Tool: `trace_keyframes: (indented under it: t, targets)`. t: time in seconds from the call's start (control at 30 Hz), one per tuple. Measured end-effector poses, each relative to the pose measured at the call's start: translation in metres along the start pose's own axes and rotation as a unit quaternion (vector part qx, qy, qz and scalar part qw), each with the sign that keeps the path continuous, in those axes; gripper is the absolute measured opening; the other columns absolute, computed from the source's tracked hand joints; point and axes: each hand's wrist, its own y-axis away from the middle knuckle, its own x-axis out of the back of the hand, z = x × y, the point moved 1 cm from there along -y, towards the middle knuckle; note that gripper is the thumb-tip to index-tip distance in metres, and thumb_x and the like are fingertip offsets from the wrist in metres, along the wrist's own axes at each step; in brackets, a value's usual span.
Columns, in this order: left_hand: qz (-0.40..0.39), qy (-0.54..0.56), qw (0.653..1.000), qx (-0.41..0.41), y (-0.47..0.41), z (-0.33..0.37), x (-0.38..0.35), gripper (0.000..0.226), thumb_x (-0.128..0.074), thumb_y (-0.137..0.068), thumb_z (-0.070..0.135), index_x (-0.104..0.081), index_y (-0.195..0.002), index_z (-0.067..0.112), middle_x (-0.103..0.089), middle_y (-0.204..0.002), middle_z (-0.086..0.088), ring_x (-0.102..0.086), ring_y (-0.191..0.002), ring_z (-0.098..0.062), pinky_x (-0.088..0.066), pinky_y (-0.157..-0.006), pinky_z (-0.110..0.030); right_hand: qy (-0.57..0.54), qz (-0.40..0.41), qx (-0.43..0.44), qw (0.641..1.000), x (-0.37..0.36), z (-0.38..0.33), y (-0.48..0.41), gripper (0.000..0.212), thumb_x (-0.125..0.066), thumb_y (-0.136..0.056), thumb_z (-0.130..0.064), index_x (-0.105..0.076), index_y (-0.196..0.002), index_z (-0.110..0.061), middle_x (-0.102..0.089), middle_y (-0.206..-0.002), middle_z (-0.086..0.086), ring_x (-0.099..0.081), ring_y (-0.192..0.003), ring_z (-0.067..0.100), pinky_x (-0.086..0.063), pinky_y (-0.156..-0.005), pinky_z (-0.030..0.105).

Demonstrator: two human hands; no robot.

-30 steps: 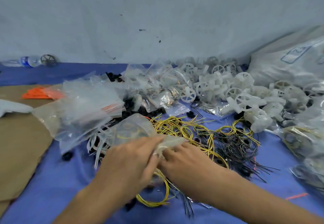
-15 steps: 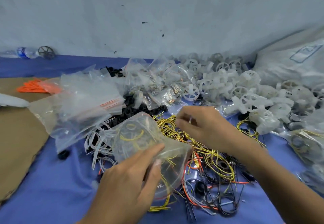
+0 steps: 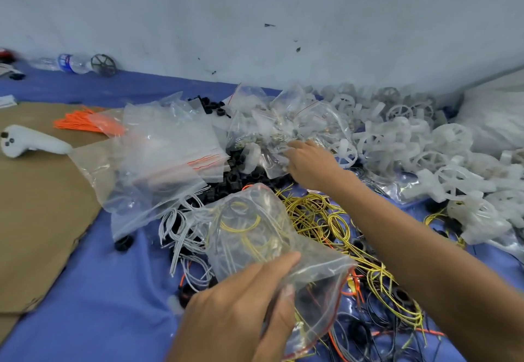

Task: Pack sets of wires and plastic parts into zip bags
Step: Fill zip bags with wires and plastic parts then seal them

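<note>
1. Holding the zip bag (image 3: 263, 237) low over the blue cloth (image 3: 93, 299), left grip (image 3: 235, 316) clamped near its open mouth, yellow wires (image 3: 241, 227) inside.
2. Right grip (image 3: 309, 163) out by the white plastic parts (image 3: 397, 146); fingers blurred, can't tell.
3. I reckon the parts and sealing are left.

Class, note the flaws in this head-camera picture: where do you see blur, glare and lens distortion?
Head view: motion blur softens the right hand; glare streaks the zip bag in the left hand; the base of the wall bows, a wide-angle distortion.
</note>
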Motion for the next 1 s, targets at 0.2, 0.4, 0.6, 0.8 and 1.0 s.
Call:
trace_keyframes:
  t: [0.2, 0.4, 0.6, 0.8, 1.0]
  targets:
    - [0.005, 0.001, 1.000, 0.004, -0.008, -0.002, -0.004, 0.036, -0.050, -0.086, 0.044, -0.067, -0.118, 0.042, -0.069, -0.090, 0.023, -0.063, -0.065, 0.003, -0.051, -0.051, -0.019, -0.015, -0.107, -0.016, 0.994, -0.006, 0.007, -0.018, 0.036, -0.035, -0.103, -0.025, -0.049, -0.129, -0.005, -0.036, -0.148, 0.014, -0.039, -0.132, 0.039, -0.041, -0.102, 0.053]
    - [-0.002, 0.018, 0.999, 0.030, -0.008, -0.005, -0.002, 0.037, -0.048, -0.087, 0.046, -0.064, -0.121, 0.043, -0.068, -0.093, 0.025, -0.062, -0.064, 0.003, -0.051, -0.051, -0.018, -0.302, 0.075, -0.139, 0.940, 0.036, 0.028, -0.006, 0.036, -0.040, -0.101, -0.010, -0.054, -0.132, -0.003, -0.055, -0.130, 0.018, -0.054, -0.117, 0.032, -0.045, -0.096, 0.037]
    - [-0.032, 0.024, 0.998, 0.047, -0.009, -0.004, -0.006, 0.046, -0.032, -0.089, 0.060, -0.041, -0.134, 0.056, -0.045, -0.112, 0.047, -0.052, -0.091, 0.008, -0.044, -0.064, -0.010, -0.820, 0.251, -0.155, 0.490, 0.091, 0.062, 0.086, 0.012, -0.061, -0.094, -0.014, -0.067, -0.103, -0.010, -0.066, -0.098, 0.003, -0.067, -0.101, 0.032, -0.057, -0.088, 0.043]
    - [-0.037, 0.045, 0.998, 0.032, -0.005, 0.000, -0.017, 0.045, -0.029, -0.091, 0.058, -0.019, -0.134, 0.064, -0.040, -0.104, 0.056, -0.047, -0.097, 0.016, -0.037, -0.070, -0.006, -0.874, 0.109, -0.337, 0.332, 0.033, 0.023, 0.131, 0.051, -0.071, -0.086, -0.022, -0.051, -0.129, -0.004, -0.047, -0.120, 0.010, -0.048, -0.079, 0.012, -0.049, -0.077, 0.026]
    - [-0.031, 0.057, 0.997, 0.048, 0.001, 0.000, -0.020, 0.043, -0.032, -0.092, 0.057, -0.032, -0.135, 0.056, -0.056, -0.111, 0.035, -0.052, -0.101, 0.004, -0.044, -0.078, -0.022, -0.899, 0.114, -0.264, 0.329, 0.052, 0.003, 0.159, 0.041, -0.064, -0.085, -0.012, -0.058, -0.124, 0.000, -0.061, -0.115, 0.015, -0.049, -0.080, 0.015, -0.052, -0.058, 0.017]
